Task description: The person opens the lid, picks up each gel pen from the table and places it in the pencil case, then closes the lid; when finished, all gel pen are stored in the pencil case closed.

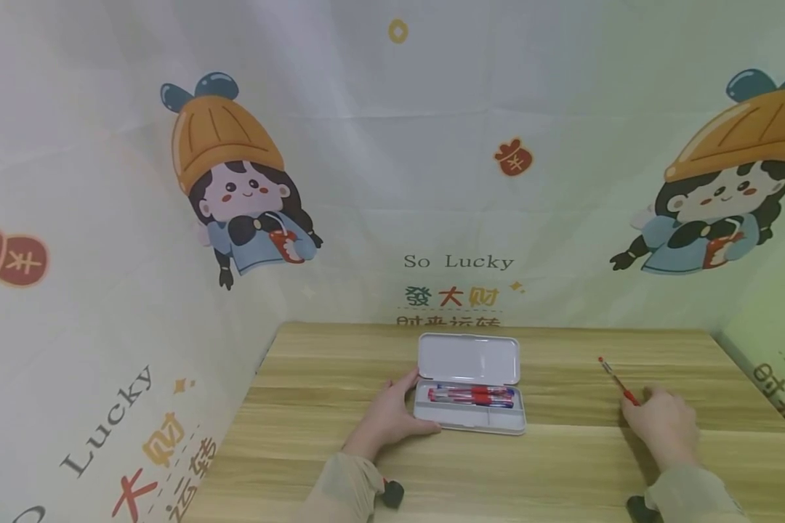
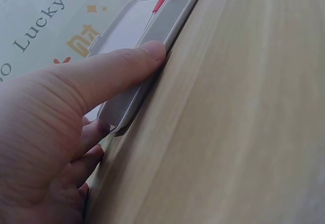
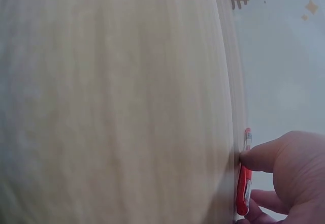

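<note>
A white pencil case [image 1: 453, 416] lies on the table with its lid [image 1: 469, 360] raised toward the back. Several red and blue pens [image 1: 472, 396] lie in its rear compartment. My left hand [image 1: 391, 412] grips the case at its left end, thumb [image 2: 152, 51] along the front wall and fingers around the end. To the right, my right hand [image 1: 663, 423] pinches a red gel pen [image 1: 616, 378] between thumb and fingers, low over the table. In the right wrist view the red grip of this pen [image 3: 241, 191] shows beside the thumb.
The wood-grain table [image 1: 562, 465] ends at a printed cloth backdrop [image 1: 392, 181] behind and at both sides. In the case's front part, a divider [image 1: 488, 418] separates two compartments. Dark wrist devices [image 1: 392, 495] sit at both sleeves.
</note>
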### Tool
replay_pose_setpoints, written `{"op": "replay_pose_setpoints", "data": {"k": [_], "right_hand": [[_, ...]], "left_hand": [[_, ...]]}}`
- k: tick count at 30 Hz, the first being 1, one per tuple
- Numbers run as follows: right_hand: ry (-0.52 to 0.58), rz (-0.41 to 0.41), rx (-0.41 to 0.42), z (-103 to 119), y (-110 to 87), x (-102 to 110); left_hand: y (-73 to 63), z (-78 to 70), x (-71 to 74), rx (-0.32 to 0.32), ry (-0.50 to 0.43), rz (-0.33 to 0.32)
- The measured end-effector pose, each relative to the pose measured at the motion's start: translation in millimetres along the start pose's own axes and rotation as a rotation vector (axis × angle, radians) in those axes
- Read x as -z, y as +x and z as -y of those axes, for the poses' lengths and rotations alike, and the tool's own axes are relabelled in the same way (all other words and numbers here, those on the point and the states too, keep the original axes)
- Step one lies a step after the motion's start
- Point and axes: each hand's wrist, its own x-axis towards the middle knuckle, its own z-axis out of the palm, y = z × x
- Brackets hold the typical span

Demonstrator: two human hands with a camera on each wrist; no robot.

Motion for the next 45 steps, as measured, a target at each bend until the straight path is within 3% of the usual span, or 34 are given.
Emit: {"op": "replay_pose_setpoints", "data": {"k": [18,22,34,45], "right_hand": [[0.028,-0.033,0.039,-1,-2.4,1],[0.053,-0.040,0.086,3,-2.9,2],[0.077,-0.146,0.349,49,-15.7,-9],[0.172,-0.139,0.470,92,-31.6,-15]], "left_hand": [[0.5,0.8,-1.7,-0.008,-0.005,0.002],[0.2,-0.9,-0.9,-0.001,-0.019,0.005],[-0.9,-1.0,-0.1,-0.008,-0.018,-0.001],[-1.5,-3.1,0.8,0.032,-0.026,0.009]]}}
